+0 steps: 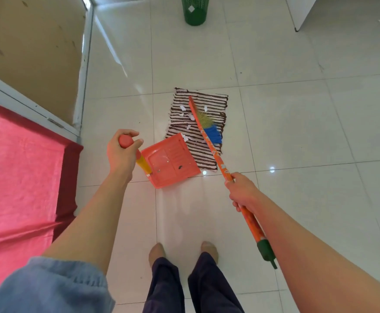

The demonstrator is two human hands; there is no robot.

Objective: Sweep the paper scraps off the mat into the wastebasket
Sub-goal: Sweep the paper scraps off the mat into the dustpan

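Note:
A brown-and-white striped mat [207,152] lies on the tiled floor with several white paper scraps [191,116] scattered over its left half. My left hand [122,152] is shut on the handle of an orange dustpan [173,161], whose front lip rests on the mat's near left corner. My right hand [242,190] grips the orange broom handle [216,154]. The broom's straw and blue bristles [209,129] lie on the mat to the right of the scraps. A green wastebasket [194,11] stands far ahead, at the top of the view.
A red cloth-covered surface [20,177] fills the left side, with a white-framed brown panel [38,48] behind it. A white cabinet [302,12] stands at the top right. My feet [182,251] are on the glossy tiles, close behind the dustpan.

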